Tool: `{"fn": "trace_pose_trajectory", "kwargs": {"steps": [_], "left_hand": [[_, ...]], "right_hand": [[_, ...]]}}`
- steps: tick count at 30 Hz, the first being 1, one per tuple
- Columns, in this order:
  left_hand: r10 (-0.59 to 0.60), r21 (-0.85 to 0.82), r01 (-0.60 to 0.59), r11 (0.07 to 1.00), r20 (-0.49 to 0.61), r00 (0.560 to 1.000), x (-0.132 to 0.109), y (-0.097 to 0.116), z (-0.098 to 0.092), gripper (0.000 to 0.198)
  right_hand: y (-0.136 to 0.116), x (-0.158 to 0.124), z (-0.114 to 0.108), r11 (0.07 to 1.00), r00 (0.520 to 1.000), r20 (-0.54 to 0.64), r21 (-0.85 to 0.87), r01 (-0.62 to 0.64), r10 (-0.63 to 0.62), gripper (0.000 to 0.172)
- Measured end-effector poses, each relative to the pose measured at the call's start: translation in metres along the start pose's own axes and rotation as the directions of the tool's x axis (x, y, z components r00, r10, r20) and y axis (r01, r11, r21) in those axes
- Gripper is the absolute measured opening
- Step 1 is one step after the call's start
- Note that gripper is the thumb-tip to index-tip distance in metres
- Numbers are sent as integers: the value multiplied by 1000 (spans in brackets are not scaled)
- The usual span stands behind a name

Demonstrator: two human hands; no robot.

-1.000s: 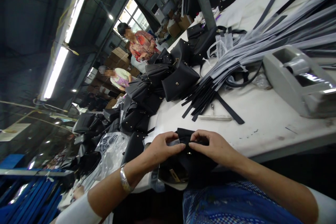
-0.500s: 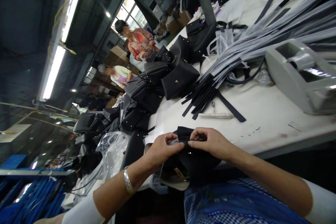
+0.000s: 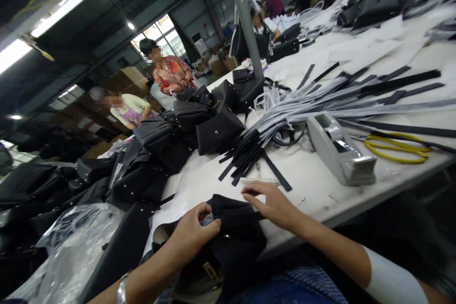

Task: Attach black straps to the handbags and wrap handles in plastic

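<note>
A black handbag [image 3: 242, 232] rests at the table's front edge, its mouth open toward me with a pale lining and a gold metal piece [image 3: 210, 270] inside. My left hand [image 3: 194, 230] pinches the bag's upper edge, and a bit of clear plastic shows between thumb and fingers. Just right of the bag's top, my right hand [image 3: 272, 204] hovers apart from it, fingers curved and loosely parted, with nothing visible in them. Beyond that hand lie a small white tool [image 3: 260, 181] and a bundle of black straps [image 3: 245, 149] partly wrapped in whitish film.
A grey tape dispenser [image 3: 342, 152] and yellow-handled scissors [image 3: 397, 147] stand to the right. Black handbags [image 3: 219, 130] pile up along the left side, near crumpled clear plastic [image 3: 80, 242]. Several co-workers are farther back, one in a floral red top [image 3: 173, 76]. A metal post [image 3: 245, 23] rises behind.
My right hand has let go of the handbag's top and moved off to the right. My left hand keeps its pinch. The view has swung right, bringing the scissors into sight.
</note>
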State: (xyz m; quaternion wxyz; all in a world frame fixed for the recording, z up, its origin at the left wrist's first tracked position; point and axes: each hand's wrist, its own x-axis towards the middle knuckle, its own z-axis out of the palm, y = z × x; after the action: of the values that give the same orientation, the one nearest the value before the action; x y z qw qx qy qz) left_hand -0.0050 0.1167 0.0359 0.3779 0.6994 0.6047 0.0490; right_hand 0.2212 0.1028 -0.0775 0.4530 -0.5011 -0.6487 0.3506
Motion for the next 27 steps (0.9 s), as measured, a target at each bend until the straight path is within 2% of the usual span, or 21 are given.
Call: {"fn": "trace_pose_trajectory", "kwargs": {"steps": [3,5,6,8,11,16,20,21,22,24,25,27], "left_hand": [[-17,11,18,1000,-22,1000,0,-1,1,25],[-29,6,29,1000,-36,999,0,-3,2,25],[-30,0,30,1000,-41,999,1,-4,2,25],[-30,-11,30,1000,-52,998,0,-4,3,24],[-38,-50,36,998,-56,998,-3,0,3,23],[-72,-105,66,992,-52,996,-9,11,2,22],[-90,-104,85,991,-48,995,-9,13,1,22],[-88,-96,83,992,-49,995,-9,13,2,22],[-82,-96,78,992,-47,995,-9,12,2,23],[-73,-99,68,993,-47,996,-10,12,2,24],[-66,-95,61,994,-50,997,-10,12,2,24],[-54,-76,50,996,-62,997,-11,12,3,24]], "right_hand": [[33,18,-29,977,996,-84,-206,-53,36,25],[49,28,-35,949,999,-36,-312,-48,39,18],[54,31,-34,936,999,7,-352,-32,37,16],[60,36,-26,916,996,85,-402,1,37,24],[61,41,-14,915,991,127,-402,14,40,33],[47,39,-26,972,993,79,-222,-72,91,17],[10,12,-34,986,988,0,72,-153,154,36],[-1,2,-32,965,983,-2,191,-177,181,39],[-13,-7,-30,905,972,27,360,-229,235,43],[-33,-25,-21,760,935,156,547,-350,318,48],[-41,-32,-17,724,918,206,567,-393,337,49],[-53,-42,-9,778,917,217,486,-398,334,46]]}}
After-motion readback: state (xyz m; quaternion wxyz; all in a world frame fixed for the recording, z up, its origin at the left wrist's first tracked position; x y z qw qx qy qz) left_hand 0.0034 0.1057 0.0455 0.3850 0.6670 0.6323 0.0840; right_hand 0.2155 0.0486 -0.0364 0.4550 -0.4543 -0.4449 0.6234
